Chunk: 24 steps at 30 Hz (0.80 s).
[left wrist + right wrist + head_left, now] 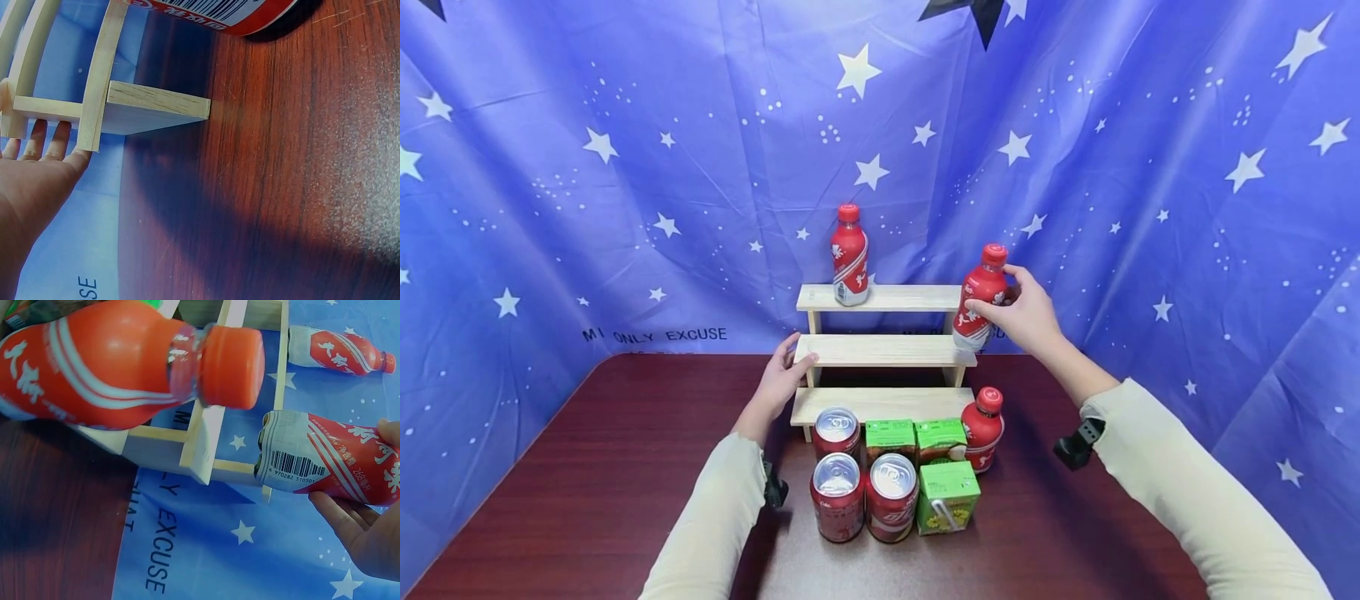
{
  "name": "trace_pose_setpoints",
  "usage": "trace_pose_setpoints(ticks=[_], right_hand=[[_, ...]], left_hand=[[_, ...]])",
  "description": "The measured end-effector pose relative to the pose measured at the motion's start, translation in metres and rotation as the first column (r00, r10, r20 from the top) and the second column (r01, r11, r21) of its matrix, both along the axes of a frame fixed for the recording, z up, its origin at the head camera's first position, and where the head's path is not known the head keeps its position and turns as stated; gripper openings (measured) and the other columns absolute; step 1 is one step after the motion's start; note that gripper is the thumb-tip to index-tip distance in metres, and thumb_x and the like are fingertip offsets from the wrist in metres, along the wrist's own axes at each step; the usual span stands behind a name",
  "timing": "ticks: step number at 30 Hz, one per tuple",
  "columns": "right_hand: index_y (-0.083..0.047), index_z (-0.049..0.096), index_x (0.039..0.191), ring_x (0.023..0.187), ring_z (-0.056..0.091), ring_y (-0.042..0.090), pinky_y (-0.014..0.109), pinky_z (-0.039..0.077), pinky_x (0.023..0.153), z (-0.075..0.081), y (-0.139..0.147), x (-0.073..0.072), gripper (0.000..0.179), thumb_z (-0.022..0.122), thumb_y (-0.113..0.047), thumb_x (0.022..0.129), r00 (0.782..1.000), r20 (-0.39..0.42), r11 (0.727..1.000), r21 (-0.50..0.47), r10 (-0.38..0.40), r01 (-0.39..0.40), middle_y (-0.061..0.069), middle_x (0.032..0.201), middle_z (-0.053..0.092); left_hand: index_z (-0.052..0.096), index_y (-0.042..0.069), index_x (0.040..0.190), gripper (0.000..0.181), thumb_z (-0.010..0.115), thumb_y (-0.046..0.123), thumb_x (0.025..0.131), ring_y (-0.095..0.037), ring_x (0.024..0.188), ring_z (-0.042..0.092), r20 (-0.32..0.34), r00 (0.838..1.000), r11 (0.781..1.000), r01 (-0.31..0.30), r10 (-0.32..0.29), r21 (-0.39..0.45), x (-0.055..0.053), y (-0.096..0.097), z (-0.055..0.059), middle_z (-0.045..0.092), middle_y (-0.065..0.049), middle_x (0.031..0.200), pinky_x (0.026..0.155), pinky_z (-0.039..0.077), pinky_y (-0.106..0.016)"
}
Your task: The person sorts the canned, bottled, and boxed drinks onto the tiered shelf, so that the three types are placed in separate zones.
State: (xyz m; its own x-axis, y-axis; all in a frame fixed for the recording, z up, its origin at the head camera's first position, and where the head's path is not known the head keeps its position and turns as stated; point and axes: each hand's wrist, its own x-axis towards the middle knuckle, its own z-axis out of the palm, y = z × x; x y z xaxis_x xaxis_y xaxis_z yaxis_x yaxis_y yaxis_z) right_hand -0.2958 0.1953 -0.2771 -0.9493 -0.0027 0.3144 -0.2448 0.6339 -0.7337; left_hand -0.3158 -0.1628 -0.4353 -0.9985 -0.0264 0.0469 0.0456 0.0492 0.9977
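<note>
My right hand (1033,312) grips a red plastic drink bottle (979,292) around its middle. The bottle leans slightly, its base near the right end of the top tier of a pale wooden three-step rack (883,352); whether it touches is unclear in the head view. In the right wrist view, the base of this bottle (337,459) lies close to the top board's edge. At the rack's left end my left hand (775,382) holds the middle tier, thumb on the board and fingers against the side support. A matching red bottle (850,260) stands upright on the top tier, left of centre.
Before the rack, on the dark wood table (647,467), stand several red drink cans (892,500), several green drink cartons (948,498) and another red bottle (983,433). A blue star-printed cloth (700,167) hangs behind and at both sides.
</note>
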Motion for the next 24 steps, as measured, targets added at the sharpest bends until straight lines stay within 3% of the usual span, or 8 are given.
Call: trace_pose_setpoints(ticks=[5, 17, 24], right_hand=[[-0.01, 0.037, 0.14, 0.096, 0.059, 0.027, 0.035, 0.05, 0.075, 0.001, -0.009, -0.006, 0.079, 0.075, -0.038, 0.077, 1.0, -0.005, 1.0, -0.028, 0.004, -0.004, 0.017, 0.114, 0.061], [-0.012, 0.036, 0.141, 0.101, 0.057, 0.027, 0.044, 0.05, 0.084, 0.009, -0.028, -0.017, 0.079, 0.075, -0.037, 0.077, 1.0, 0.011, 0.999, -0.032, -0.004, 0.004, 0.015, 0.116, 0.058], [-0.014, 0.036, 0.141, 0.1, 0.057, 0.026, 0.041, 0.051, 0.079, 0.013, -0.034, -0.023, 0.08, 0.075, -0.039, 0.077, 1.0, 0.01, 1.0, -0.03, -0.003, 0.003, 0.014, 0.114, 0.059]], left_hand=[[0.019, 0.012, 0.149, 0.067, 0.057, 0.015, 0.094, -0.032, 0.123, 0.046, 0.012, 1.0, 1.0, 0.004, -0.005, 0.016, 0.0, -0.001, 0.0, 0.037, -0.019, 0.147, 0.099, 0.042, -0.047], [0.019, 0.012, 0.149, 0.067, 0.056, 0.015, 0.094, -0.032, 0.122, 0.047, 0.017, 1.0, 1.0, 0.008, -0.008, 0.011, 0.001, 0.001, 0.002, 0.037, -0.02, 0.146, 0.098, 0.043, -0.047], [0.019, 0.011, 0.149, 0.066, 0.055, 0.014, 0.094, -0.033, 0.124, 0.046, 0.018, 1.0, 1.0, 0.0, 0.0, 0.006, 0.001, 0.0, 0.002, 0.035, -0.02, 0.148, 0.098, 0.043, -0.047]])
